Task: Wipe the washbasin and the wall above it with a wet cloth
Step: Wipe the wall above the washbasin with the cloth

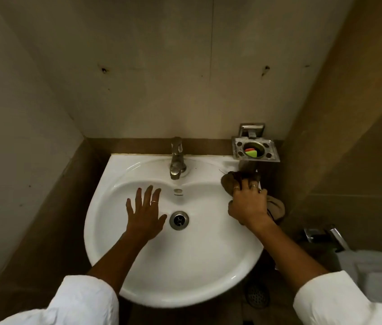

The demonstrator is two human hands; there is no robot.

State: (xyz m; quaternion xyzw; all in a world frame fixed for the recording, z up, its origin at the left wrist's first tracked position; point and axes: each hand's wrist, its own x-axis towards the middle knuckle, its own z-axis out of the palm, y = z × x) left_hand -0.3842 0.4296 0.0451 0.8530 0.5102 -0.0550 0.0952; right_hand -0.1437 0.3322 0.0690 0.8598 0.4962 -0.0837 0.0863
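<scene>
The white washbasin [173, 273] sits in a corner below the beige wall [152, 73], which has a few dark marks. My right hand [247, 204] presses a brown cloth [231, 180] onto the basin's right rim, fingers curled over it; part of the cloth hangs off the rim's edge. My left hand [144, 213] lies flat and spread inside the bowl, just left of the metal drain [179, 220], holding nothing. The steel tap [177, 158] stands at the back centre.
A metal soap dish [255, 150] with red and green soap pieces is fixed to the wall above the right rim. A side wall [16, 137] closes in on the left. Chrome fittings [326, 235] and a floor drain [258, 295] lie to the lower right.
</scene>
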